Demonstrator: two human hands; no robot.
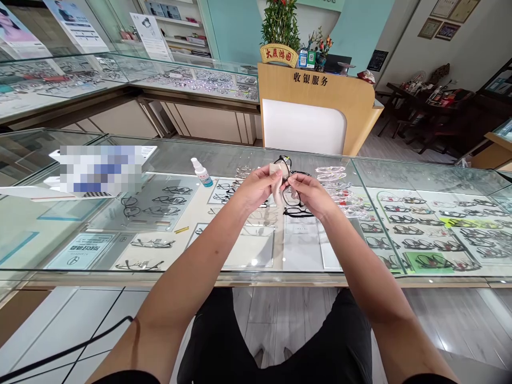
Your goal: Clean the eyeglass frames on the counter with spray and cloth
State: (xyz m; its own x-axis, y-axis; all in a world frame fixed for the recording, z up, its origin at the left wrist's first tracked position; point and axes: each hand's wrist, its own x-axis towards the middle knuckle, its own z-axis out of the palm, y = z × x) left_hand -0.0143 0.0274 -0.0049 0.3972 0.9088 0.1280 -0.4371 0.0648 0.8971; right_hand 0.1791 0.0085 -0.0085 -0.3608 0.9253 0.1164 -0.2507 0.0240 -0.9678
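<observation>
Over the glass display counter, my left hand (258, 186) pinches a pale cloth (277, 193) around a lens of dark-framed glasses (285, 161). The cloth hangs down below the fingers. My right hand (310, 193) is closed on the same glasses, at the middle of the frame, close beside the left fingertips. One lens sticks up above the hands, the other sits lower between them. Left of the hands, a white spray bottle with blue liquid (202, 173) stands on the counter.
Rows of eyeglasses (414, 219) lie inside the glass counter (256, 274). An open booklet (100, 168) rests at its left. Beyond stands a wooden cashier desk (316, 88) with a plant (281, 26). A black cable (68, 352) runs at lower left.
</observation>
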